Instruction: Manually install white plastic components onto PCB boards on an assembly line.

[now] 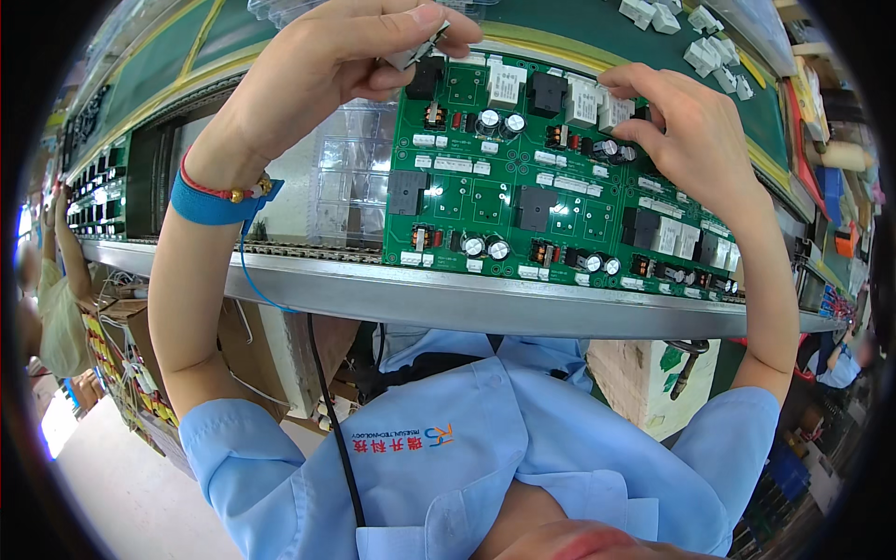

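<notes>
A green circuit board (495,177) with black and white relays, capacitors and white connectors lies on the line in front of me. My left hand (327,65), with a blue wrist strap (210,205) and a blue cord, pinches a small white component (417,49) just above the board's far left corner. My right hand (686,126) is over the board's far right part, its fingertips closed on a white relay (611,110) that sits among other white relays.
A metal rail (467,299) runs along the near edge of the line. A clear plastic tray (350,177) lies left of the board, and more boards (98,196) sit further left. Loose white parts (709,47) lie on a green mat. Another person (56,280) stands at far left.
</notes>
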`<state>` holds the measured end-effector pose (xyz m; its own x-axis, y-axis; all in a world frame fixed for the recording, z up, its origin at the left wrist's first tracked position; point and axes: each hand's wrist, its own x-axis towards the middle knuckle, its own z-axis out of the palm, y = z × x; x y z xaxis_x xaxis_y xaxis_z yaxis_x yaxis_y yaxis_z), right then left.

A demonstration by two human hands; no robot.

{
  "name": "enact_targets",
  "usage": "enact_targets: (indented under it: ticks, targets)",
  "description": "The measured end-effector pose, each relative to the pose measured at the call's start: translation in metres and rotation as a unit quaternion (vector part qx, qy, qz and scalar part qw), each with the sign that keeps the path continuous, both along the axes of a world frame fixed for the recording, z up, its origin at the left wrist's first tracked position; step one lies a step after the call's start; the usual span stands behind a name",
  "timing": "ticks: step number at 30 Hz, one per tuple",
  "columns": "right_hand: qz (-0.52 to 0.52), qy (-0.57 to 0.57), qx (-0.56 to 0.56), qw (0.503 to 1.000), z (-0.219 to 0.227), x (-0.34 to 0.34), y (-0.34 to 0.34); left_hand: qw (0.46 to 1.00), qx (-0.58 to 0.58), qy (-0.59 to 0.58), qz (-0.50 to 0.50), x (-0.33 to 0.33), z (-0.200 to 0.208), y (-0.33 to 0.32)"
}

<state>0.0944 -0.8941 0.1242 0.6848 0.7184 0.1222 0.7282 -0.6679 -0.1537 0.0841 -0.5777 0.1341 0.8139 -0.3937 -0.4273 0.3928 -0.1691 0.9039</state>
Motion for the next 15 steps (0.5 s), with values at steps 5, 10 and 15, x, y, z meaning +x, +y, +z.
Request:
enact_targets:
  ticks: [5, 10, 15]
  targets:
    - [-0.012, 0.004, -0.001, 1.000, -0.001, -0.002, -0.002, 0.996, -0.087, -0.018, -0.004, -0.006, -0.001, -0.003]
    - [0.017, -0.041, -0.003, 0.999, -0.006, 0.000, -0.003, 0.984, 0.096, -0.149, -0.016, -0.007, 0.012, -0.018]
    - [0.028, -0.050, -0.005, 0.998, -0.006, 0.005, -0.006, 0.958, 0.199, -0.205, -0.035, -0.010, 0.018, -0.028]
